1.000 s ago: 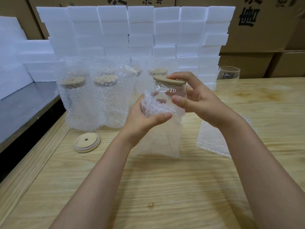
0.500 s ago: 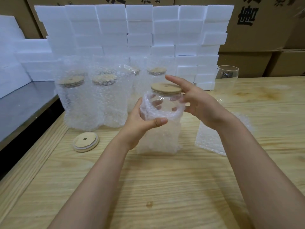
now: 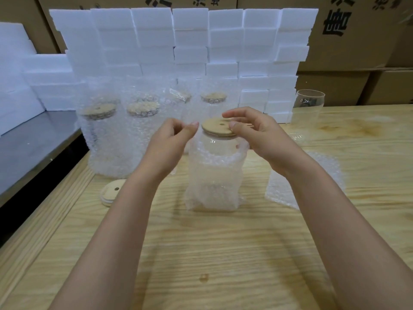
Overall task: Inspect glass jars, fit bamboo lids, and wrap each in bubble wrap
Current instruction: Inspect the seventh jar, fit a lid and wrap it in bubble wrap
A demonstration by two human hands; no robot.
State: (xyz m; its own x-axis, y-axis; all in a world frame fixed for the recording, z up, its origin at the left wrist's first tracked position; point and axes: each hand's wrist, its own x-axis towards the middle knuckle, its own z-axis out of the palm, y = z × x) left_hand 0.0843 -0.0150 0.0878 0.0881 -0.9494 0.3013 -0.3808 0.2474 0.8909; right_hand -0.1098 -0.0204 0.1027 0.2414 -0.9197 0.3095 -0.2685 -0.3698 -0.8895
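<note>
**Head view: lidded jar stood at frame centre, half sleeved.**

The glass jar (image 3: 220, 144) is seen upright on the wooden table (image 3: 223, 253) at mid-frame. Its bamboo lid (image 3: 218, 128) is seated and the bubble wrap (image 3: 214, 182) is bunched below its shoulder. Half a second ago the wrap's collar was gripped by the left hand (image 3: 169, 144). That grip has now been released and the hand raised just left of the lid, thumb and forefinger closed together; whether film is pinched cannot be told. The lid is held lightly by the right hand (image 3: 259, 135), thumb at its near rim, fingers arched over. The wrap is judged ready to be drawn up over the lid, as on the wrapped jars (image 3: 116, 130) at upper left.
</note>
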